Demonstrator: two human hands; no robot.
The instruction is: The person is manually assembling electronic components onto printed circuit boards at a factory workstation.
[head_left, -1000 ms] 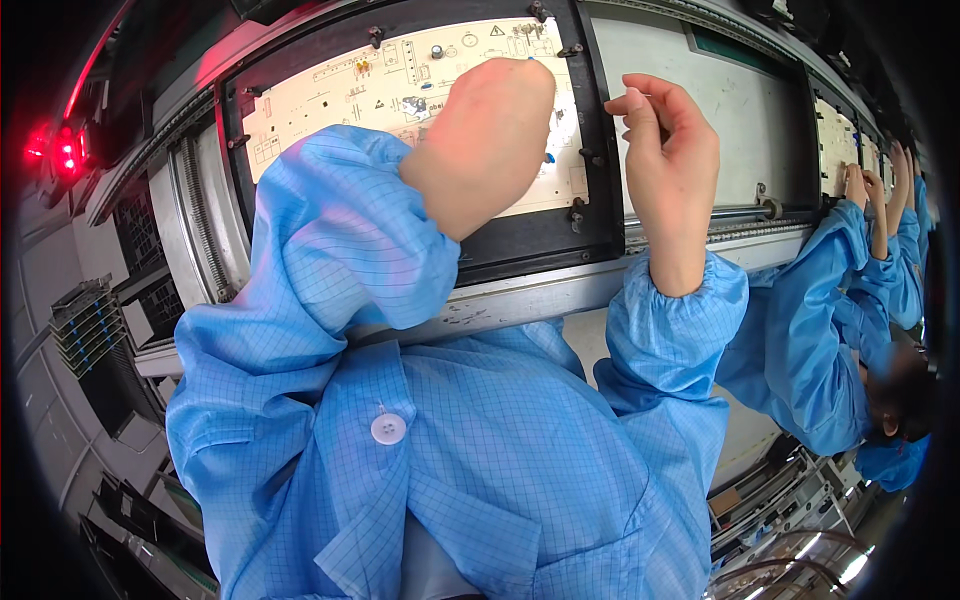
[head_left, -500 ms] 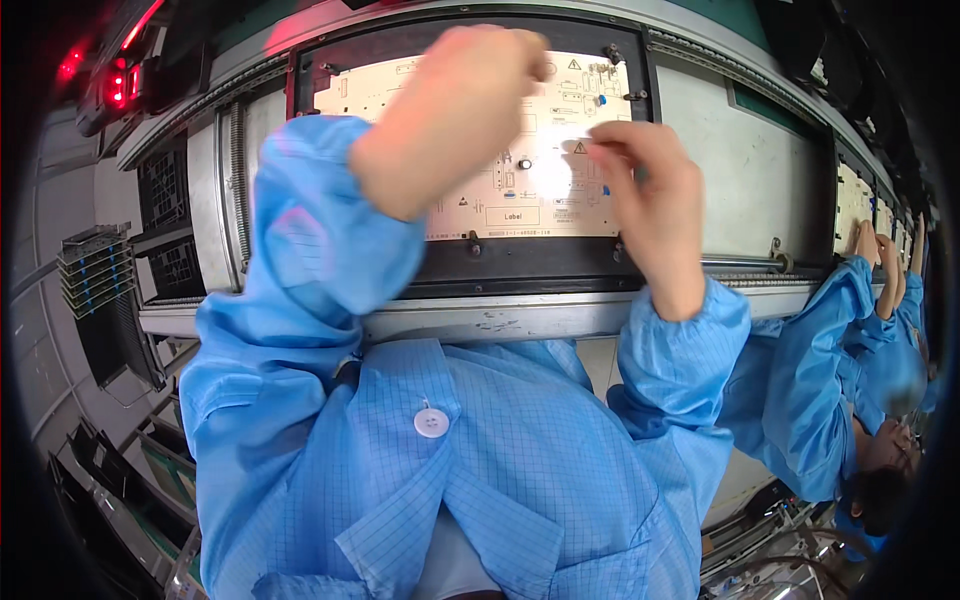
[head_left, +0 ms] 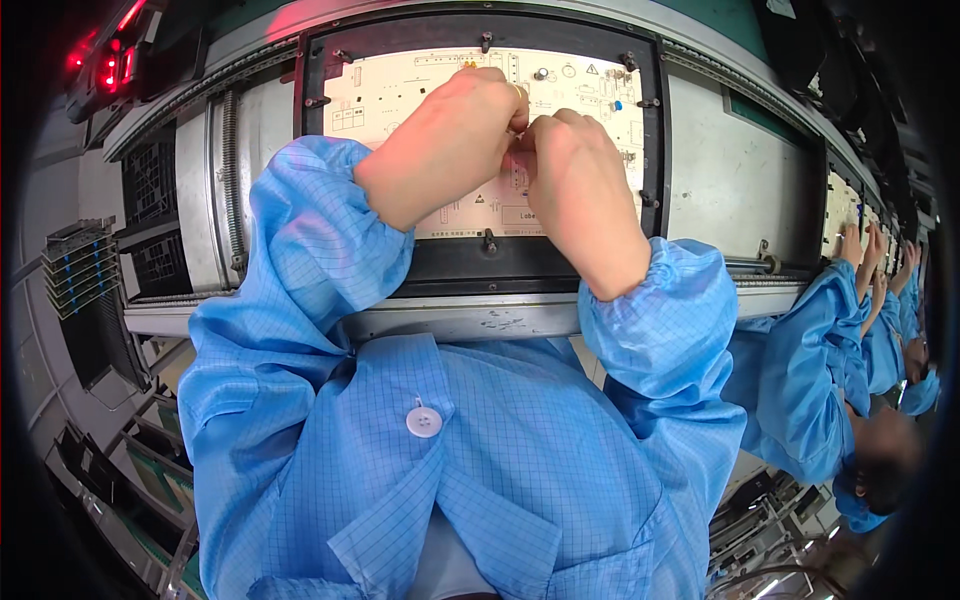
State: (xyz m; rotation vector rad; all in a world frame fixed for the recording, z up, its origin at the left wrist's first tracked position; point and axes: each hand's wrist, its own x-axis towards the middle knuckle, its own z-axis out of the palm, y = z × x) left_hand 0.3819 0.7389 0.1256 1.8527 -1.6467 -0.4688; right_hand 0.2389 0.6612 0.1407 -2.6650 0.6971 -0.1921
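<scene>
A pale circuit board (head_left: 420, 75) with printed markings lies in a black frame (head_left: 400, 262) in front of me. My left hand (head_left: 445, 145) reaches across the board from the left, its fingers bent and pinched near the middle. From the right, my right hand (head_left: 580, 185) meets it there, fingertips curled in close to the left ones. Whatever the fingertips hold, if anything, is hidden behind the fingers. Just beyond them stands a small cylindrical component (head_left: 542, 74). To the right sits a blue disc-like component (head_left: 617, 105), and at the far edge are tiny yellow parts (head_left: 470, 65).
Black clips (head_left: 490, 240) stand around the frame. A metal rail (head_left: 470, 318) runs between me and the frame. Another pale board (head_left: 836, 215) lies farther right, with co-workers' hands (head_left: 872, 245) over it. A rack of stacked boards (head_left: 82, 265) stands at left.
My left hand has drawn back from the board's far side toward its middle. My right hand has moved left, so the fingertips of both hands now meet.
</scene>
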